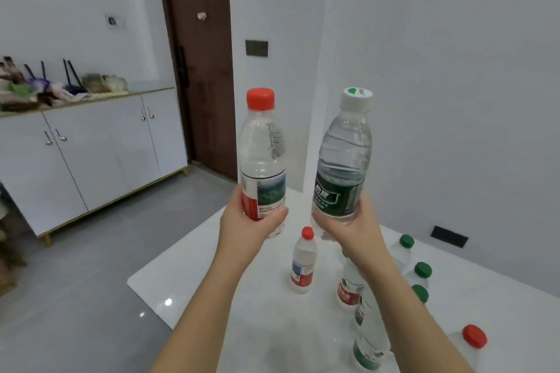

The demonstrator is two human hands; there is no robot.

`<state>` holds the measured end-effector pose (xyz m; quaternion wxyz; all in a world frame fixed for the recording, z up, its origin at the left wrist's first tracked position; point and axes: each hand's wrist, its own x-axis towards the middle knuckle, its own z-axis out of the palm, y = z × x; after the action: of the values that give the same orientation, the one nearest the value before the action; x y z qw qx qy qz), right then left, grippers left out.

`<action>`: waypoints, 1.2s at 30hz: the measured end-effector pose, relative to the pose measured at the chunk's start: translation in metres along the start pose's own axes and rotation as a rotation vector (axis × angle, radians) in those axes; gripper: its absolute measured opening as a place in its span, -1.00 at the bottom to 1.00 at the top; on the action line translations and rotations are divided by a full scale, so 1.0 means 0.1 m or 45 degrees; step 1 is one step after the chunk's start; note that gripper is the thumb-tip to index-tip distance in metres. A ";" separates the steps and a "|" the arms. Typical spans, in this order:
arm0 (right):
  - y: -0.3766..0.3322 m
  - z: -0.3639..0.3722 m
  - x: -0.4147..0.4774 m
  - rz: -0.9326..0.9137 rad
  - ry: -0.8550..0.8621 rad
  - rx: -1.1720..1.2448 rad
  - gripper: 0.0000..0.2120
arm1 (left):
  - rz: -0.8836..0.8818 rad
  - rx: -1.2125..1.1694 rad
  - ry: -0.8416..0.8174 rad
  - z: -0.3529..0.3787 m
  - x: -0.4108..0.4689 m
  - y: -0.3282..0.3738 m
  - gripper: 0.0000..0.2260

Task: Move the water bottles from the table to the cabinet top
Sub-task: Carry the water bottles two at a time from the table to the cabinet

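Observation:
My left hand [245,221] grips the lower part of a red-capped water bottle [263,148] with a red and white label, held upright above the white table [212,275]. My right hand [348,227] grips the base of a white-capped water bottle [345,157] with a dark green label, tilted slightly right. A small red-capped bottle [303,260] stands on the table below my hands. Several more bottles with green caps [422,269] and a red cap [474,336] stand at the right, some hidden behind my right arm. The white cabinet [91,154] stands against the left wall.
The cabinet top [145,91] holds a clutter of bags and small items along its left part. A dark brown door [200,54] is beyond the cabinet. Grey floor [91,266] lies between the table and the cabinet. A white wall is close on the right.

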<state>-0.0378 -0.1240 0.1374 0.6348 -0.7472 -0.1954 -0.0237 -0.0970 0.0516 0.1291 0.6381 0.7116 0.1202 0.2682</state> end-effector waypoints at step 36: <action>-1.00 1.98 0.00 -0.074 -0.306 0.455 -0.49 | 0.128 0.002 0.662 -2.14 -0.32 0.71 -0.61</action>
<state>-0.1119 0.0775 0.1929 0.7284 -0.6141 -0.2923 0.0824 -0.2506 0.2045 0.1999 0.5710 0.6244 0.2449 0.4735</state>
